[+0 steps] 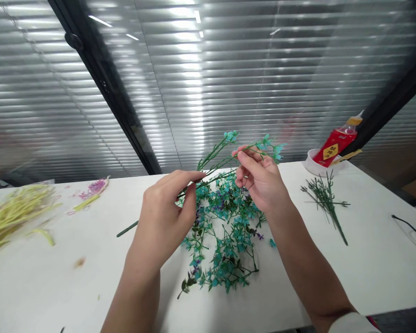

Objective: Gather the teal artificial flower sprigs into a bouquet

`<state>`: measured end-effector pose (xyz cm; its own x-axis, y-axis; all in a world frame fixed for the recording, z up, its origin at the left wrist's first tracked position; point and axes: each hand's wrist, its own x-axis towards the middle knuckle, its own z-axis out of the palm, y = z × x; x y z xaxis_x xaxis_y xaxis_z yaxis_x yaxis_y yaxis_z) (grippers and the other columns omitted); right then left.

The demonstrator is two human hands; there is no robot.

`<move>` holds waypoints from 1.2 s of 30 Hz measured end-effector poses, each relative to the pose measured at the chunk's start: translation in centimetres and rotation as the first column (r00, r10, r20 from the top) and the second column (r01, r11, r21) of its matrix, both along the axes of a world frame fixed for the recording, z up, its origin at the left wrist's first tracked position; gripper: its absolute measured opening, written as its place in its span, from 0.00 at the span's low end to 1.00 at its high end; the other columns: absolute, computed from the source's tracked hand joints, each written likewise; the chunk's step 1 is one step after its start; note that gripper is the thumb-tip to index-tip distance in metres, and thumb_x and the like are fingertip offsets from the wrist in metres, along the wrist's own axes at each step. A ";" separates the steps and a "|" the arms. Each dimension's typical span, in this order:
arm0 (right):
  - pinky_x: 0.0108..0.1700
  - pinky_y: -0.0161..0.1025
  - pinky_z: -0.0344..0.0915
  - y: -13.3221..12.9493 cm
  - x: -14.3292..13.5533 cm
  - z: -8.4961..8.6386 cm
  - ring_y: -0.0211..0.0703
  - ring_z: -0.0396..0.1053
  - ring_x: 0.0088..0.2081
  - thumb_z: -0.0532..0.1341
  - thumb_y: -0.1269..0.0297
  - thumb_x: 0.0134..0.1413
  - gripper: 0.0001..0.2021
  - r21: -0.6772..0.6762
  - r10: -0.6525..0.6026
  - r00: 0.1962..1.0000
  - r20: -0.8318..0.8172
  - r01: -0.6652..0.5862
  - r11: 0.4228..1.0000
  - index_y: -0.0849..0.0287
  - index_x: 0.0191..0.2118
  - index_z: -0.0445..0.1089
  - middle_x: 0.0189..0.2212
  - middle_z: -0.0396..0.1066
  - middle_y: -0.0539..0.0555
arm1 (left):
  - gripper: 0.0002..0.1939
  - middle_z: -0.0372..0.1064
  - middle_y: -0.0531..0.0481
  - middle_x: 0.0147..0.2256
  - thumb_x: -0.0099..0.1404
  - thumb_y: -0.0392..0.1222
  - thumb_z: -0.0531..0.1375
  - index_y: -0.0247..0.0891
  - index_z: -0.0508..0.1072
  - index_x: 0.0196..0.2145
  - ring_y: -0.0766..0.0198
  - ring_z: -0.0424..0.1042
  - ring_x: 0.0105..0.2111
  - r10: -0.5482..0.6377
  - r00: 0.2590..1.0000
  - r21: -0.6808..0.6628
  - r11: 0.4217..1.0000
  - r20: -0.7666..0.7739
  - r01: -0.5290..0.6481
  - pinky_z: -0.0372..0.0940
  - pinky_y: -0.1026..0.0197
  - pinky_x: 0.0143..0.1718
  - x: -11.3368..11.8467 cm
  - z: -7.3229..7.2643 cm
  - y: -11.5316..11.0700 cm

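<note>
Forearms reach over a white table [38, 282], left hand [166, 212] pinching a green flower sprig [215, 159] low on its stem to steady it above a teal blossom pile [225, 240], while right hand [260, 180] pinches a twig near its tip.

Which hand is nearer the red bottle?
Right. The right hand is up at the sprig's tip, closer to the red bottle; the left hand pinches the stem farther away.
</note>
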<state>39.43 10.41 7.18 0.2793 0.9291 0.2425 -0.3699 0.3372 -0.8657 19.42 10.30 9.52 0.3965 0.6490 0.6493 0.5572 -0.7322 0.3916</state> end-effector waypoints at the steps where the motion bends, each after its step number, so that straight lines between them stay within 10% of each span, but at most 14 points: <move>1: 0.19 0.28 0.63 0.0 -0.1 0.0 0.27 0.63 0.20 0.71 0.56 0.49 0.11 0.004 0.005 1.000 -0.007 -0.005 1.000 0.53 0.36 0.73 0.36 0.75 0.46 | 0.13 0.77 0.53 0.37 0.67 0.31 0.56 0.40 0.77 0.44 0.67 0.74 0.34 0.002 1.000 0.002 1.000 0.003 -0.002 0.71 0.63 0.40 0.0 0.0 0.0; 36: 0.21 0.29 0.68 -0.6 0.3 0.4 0.26 0.64 0.19 0.70 0.59 0.53 0.08 0.010 0.065 0.998 0.010 -0.065 0.998 0.54 0.36 0.73 0.35 0.73 0.44 | 0.11 0.74 0.50 0.41 0.67 0.33 0.61 0.39 0.78 0.46 0.65 0.74 0.39 0.026 0.996 0.032 0.999 0.082 -0.029 0.71 0.62 0.40 0.2 0.1 0.0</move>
